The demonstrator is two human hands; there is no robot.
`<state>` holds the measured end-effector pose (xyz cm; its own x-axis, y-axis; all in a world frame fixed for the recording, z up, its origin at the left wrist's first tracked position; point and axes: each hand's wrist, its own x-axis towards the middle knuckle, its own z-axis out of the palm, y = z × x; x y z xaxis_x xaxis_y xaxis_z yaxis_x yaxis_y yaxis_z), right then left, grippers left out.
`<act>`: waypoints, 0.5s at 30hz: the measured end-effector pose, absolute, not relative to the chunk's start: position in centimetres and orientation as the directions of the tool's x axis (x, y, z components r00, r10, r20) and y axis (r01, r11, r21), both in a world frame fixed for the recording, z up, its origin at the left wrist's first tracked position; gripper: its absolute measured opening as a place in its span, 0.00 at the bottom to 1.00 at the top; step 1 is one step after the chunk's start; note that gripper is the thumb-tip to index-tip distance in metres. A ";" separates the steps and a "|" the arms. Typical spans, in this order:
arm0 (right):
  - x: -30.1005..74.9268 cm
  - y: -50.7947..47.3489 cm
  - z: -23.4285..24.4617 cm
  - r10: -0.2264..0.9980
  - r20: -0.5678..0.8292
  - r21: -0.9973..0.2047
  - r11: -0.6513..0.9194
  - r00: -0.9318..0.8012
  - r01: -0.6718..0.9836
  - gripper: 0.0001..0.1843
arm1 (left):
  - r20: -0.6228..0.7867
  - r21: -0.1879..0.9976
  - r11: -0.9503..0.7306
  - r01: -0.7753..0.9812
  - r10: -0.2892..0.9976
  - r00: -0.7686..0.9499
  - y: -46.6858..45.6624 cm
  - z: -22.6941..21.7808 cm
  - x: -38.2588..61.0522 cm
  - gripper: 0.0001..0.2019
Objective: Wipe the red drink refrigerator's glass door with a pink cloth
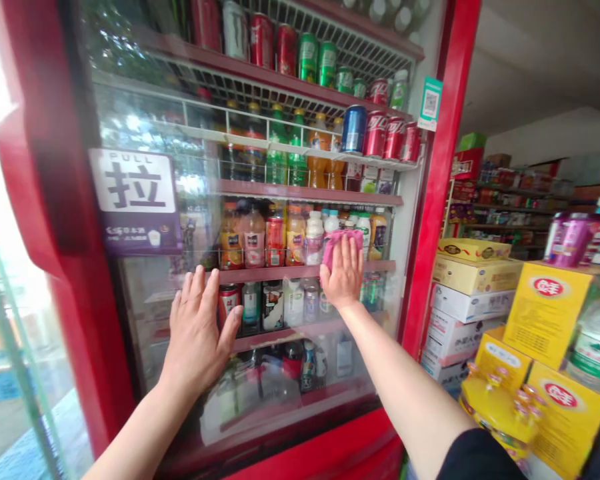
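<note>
A red drinks fridge with a glass door (180,127) fills the view, its shelves packed with cans and bottles. My left hand (197,330) lies flat on the glass at lower centre, fingers spread and stretched upward. Higher and to the right, my right hand (341,273) presses a pink cloth (336,240) against the glass in front of the middle shelf. The cloth peeks out above and left of my fingers. A purple and white "PULL" sticker (135,200) sits on the door to the upper left of my left hand.
The fridge's red frame (437,180) runs down on the right. Beyond it stand stacked white cartons (467,307), yellow boxes (547,300) and a yellow jar (500,407). Shop shelves (510,200) stretch across the back right. A bright doorway lies on the left.
</note>
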<state>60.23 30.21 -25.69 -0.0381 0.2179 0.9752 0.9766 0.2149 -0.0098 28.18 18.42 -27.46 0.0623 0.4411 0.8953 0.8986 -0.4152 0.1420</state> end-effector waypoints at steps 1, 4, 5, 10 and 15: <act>59.6 30.3 -25.1 0.200 0.976 -0.120 0.188 0.082 0.975 0.42 | 0.898 0.152 -0.411 0.899 0.438 0.048 18.2 -27.5 27.4 0.39; 55.9 30.6 -23.4 0.102 0.943 -0.331 0.177 0.318 0.927 0.43 | 0.912 0.162 -0.414 0.896 0.409 0.024 17.5 -27.8 25.3 0.40; 54.4 30.5 -23.1 0.080 0.939 -0.343 0.190 0.334 0.920 0.43 | 0.917 0.163 -0.418 0.894 0.399 0.019 17.3 -28.0 24.6 0.40; 45.9 29.3 -22.8 0.140 0.989 -0.082 0.319 0.039 0.944 0.43 | 0.912 0.197 -0.404 0.894 0.410 -0.016 16.1 -28.9 22.3 0.40; 39.8 27.9 -25.5 0.185 0.863 0.330 0.499 -0.470 0.801 0.41 | 0.908 0.217 -0.388 0.896 0.418 -0.039 15.0 -29.2 21.0 0.39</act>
